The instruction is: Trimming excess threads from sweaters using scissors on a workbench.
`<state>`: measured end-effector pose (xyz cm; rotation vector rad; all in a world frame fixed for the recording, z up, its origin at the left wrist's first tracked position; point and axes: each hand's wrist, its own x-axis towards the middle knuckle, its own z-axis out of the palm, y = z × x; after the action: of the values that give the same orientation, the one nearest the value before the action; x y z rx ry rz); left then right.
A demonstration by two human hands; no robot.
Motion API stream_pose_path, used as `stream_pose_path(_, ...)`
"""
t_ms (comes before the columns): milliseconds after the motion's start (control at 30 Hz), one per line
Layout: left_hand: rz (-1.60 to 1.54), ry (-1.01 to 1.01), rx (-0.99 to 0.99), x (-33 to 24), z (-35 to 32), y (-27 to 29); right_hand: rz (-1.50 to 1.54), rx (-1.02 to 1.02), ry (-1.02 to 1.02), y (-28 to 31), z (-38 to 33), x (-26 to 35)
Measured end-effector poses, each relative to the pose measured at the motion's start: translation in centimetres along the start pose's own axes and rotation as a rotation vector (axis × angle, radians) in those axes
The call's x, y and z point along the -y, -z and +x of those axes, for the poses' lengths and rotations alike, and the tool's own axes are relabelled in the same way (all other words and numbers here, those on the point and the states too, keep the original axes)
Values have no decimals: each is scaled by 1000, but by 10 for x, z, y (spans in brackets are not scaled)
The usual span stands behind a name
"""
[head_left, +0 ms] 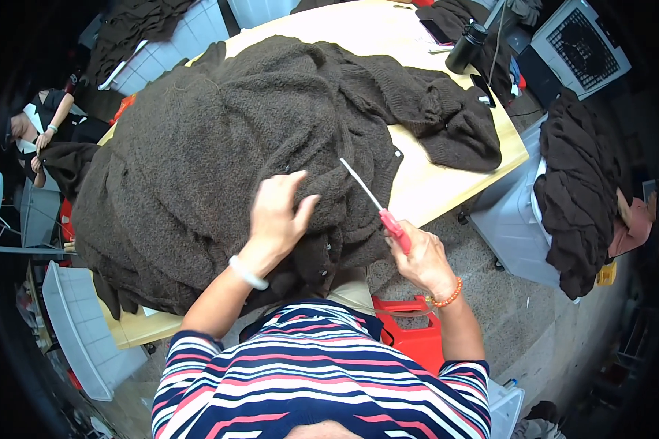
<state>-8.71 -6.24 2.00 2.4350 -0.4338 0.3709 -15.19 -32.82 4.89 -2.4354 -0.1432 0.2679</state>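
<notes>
And here, over a broad heap of dark brown knitwear (198,146) spread across the counter (447,186), a step of close handwork on the cloth appears to be in hand. A red-handled tool (394,228) is gripped in the right hand (422,257), fingers closed around the handle, its thin metal shaft aimed up and leftward over the near right part of the heap. Whether the fabric is met by the tip cannot be told.

Across to the left hand (274,212): nothing is seen to be held, the thumb is set well apart from the fingers, and the palm is turned down above the knit; contact there cannot be made out. A small pale round fastener (397,154) is shown at the cloth's right edge, beyond the shaft.

For the next move, it is judged, the fabric would need to be steadied by the left and the tip guided carefully to one chosen spot.
</notes>
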Motion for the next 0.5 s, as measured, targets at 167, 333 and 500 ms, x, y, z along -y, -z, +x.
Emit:
stream_pose_path(167,-631,468,429,26,37,-76,-4,-57,-29,5,-11,-24)
stream_pose_path(333,-614,119,260,-4,-6,-83,-115,55,-176,23,-23,-25)
stream_pose_path(500,-279,-63,280,4,-42,-93,-164,308,-85,22,-38,-27)
